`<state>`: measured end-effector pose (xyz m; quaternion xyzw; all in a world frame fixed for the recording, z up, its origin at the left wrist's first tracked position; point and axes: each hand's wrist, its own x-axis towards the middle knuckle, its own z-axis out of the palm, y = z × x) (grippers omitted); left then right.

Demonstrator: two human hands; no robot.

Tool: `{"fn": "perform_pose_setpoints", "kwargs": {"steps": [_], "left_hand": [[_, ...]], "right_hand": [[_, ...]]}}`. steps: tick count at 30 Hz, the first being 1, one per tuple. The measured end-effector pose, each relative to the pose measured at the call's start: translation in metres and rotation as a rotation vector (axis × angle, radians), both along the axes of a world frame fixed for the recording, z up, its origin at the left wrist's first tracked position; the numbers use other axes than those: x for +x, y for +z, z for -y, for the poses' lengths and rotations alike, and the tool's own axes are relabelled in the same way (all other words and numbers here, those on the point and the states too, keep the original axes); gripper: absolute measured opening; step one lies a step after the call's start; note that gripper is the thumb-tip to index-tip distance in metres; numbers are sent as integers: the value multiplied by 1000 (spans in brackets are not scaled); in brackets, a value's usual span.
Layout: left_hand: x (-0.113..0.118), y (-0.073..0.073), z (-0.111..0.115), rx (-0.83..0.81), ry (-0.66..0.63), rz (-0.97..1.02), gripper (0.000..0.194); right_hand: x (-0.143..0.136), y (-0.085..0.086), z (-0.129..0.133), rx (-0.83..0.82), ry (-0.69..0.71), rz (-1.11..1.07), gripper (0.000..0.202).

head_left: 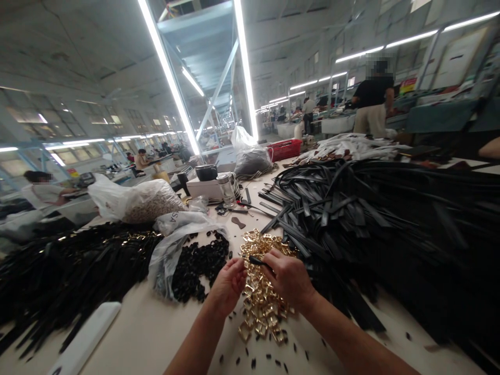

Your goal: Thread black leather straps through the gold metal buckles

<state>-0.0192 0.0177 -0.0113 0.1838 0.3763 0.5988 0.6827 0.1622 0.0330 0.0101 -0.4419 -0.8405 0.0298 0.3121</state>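
Observation:
My right hand [289, 277] is closed round a black strap [255, 260], its short end sticking out to the left past the fingertips. Just left of that end, my left hand [229, 284] is closed with thumb and fingertips pressed together; whatever they pinch is too small to make out. Both hands are over a heap of gold-coloured buckles [261, 302] on the pale tabletop [156, 333]. Beside my left hand lies a pile of small black loops [199, 268], partly on a clear plastic bag [161, 265]. A large stack of black straps [332, 208] spreads to the right.
Straps with gold buckles [78, 260] are piled at left, near a white bar-shaped object [88, 338]. Farther back stand a bulging plastic bag [144, 200], a glass jar [226, 190] and a red basket [287, 149]. Small black bits are scattered in front. Other people work beyond.

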Motion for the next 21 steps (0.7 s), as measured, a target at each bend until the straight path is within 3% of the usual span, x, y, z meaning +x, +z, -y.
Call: {"fn": "perform_pose_setpoints", "kwargs": {"steps": [11,16,21], "left_hand": [[5,7,3,-50,14,53,2],[5,7,3,-95,-26,136,6],[4,7,4,9,-2,-97,22]], "right_hand": [[-2,-2,2,23,51,-33,18],[-2,-2,2,56,90,-47,19],[-1,-1,2,29,92,-72,19]]}}
